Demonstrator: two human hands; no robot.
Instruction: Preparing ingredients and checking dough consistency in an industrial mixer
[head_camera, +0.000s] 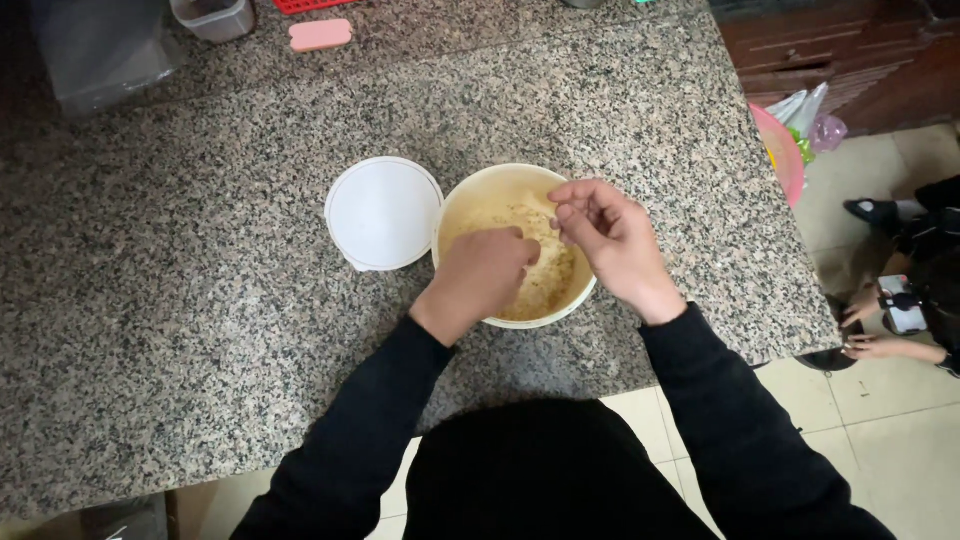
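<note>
Bowl (470, 200) of pale grain sits mid-desk (180, 300), and I've got both hands over it. My left hand (480, 278) is down inside, fingers curled shut into the grain. My right hand (610, 240) hovers at the rim, fingertips pinched together. White round lid (383, 213) lies touching the bowl's left side.

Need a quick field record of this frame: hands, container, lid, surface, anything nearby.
left hand: knuckles down inside the tub, in the grain
right hand: above the tub's right side, fingers pinched
tub: round, cream, holds pale grain
lid: white, round, flat on the counter, left of the tub
counter: speckled granite
pink block: far edge
other person's hands: lower right, holding a phone
</note>
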